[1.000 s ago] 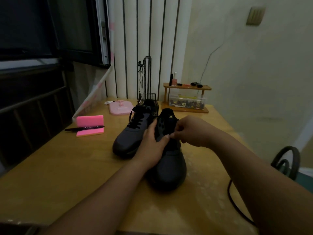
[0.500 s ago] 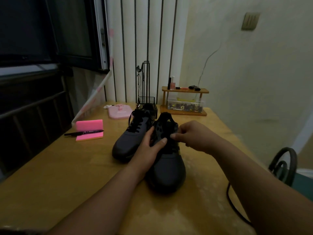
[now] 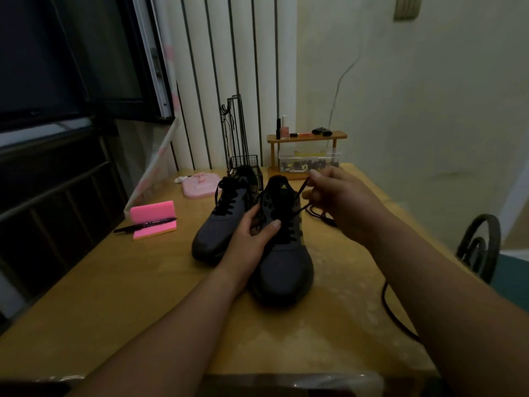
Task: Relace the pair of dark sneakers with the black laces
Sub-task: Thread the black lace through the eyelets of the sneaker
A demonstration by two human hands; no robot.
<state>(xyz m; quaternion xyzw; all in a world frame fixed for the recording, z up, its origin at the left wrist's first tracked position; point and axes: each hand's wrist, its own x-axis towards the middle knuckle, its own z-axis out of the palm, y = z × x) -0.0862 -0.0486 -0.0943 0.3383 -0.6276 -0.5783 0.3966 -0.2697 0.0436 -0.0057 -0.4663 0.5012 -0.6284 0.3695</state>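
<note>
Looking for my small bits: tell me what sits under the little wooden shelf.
Under the wooden shelf stands a clear plastic box of small dark and yellow items, too small to identify. The right hand hides part of its lower edge.

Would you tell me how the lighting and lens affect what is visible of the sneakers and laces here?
Head view: dim, warm light, so the black lace pinched by the right hand barely separates from the near sneaker that the left hand grips; head view: the wide lens tilts the window frame; head view: no glare, slight softness overall.
</note>
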